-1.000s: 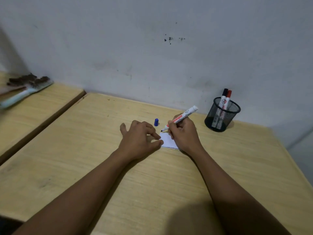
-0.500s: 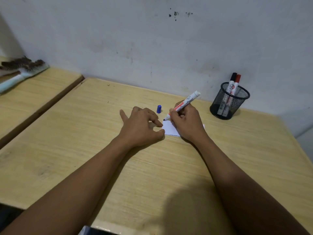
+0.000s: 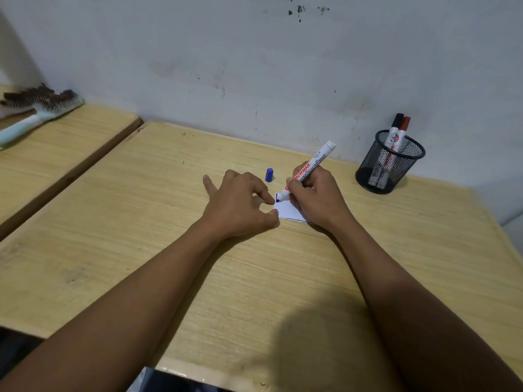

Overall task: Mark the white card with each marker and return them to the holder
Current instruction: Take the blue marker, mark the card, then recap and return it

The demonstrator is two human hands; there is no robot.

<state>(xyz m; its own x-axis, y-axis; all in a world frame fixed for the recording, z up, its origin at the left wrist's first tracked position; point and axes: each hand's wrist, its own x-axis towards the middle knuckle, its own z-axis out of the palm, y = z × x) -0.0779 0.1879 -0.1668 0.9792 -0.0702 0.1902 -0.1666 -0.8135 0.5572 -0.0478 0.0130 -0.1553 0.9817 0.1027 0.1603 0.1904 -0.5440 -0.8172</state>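
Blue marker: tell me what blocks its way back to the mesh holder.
Nothing visible. Bare table lies between the blue marker in the right hand and the mesh holder; its blue cap stands off to the left.

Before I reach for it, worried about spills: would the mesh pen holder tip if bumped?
Probably somewhat. The mesh holder looks light, and its two markers lean to one side and stick up above the rim. Its round base looks wide, so a light nudge would likely slide it along the table.

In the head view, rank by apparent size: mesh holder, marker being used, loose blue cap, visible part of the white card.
1. Mesh holder
2. Marker in the right hand, marker
3. White card, mostly hidden under the hands, so its true rank is unsure
4. Blue cap
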